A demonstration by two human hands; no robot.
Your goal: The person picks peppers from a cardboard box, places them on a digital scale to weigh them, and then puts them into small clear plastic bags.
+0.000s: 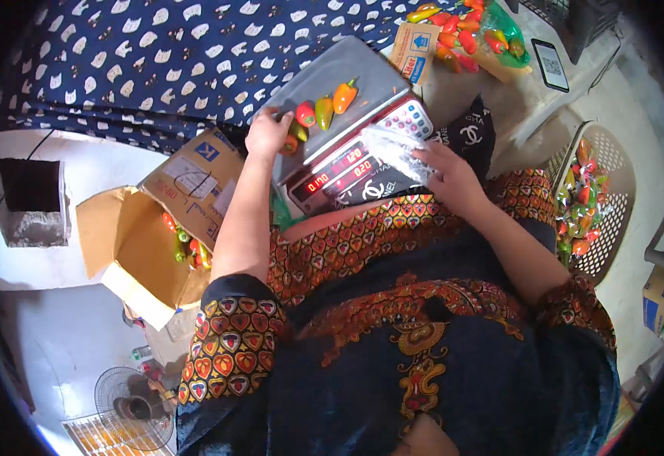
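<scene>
My left hand (269,131) is at the left end of a digital scale (393,74), fingers bent together beside the peppers; whether anything is between them is hidden. On the grey pan lie a red pepper (305,114), a yellow-green pepper (324,112) and an orange pepper (345,96). A smaller green pepper (298,131) and an orange-red one (289,144) are close by my left wrist. My right hand (451,173) grips a clear plastic bag (399,150) in front of the scale's keypad. The bag looks crumpled, and the scale's red display is lit.
An open cardboard box (188,171) with peppers stands at left. More peppers (461,34) lie with green plastic at the far right, near a phone (551,64). A perforated basket (613,201) holds bagged peppers at right. A fan (134,408) is at lower left.
</scene>
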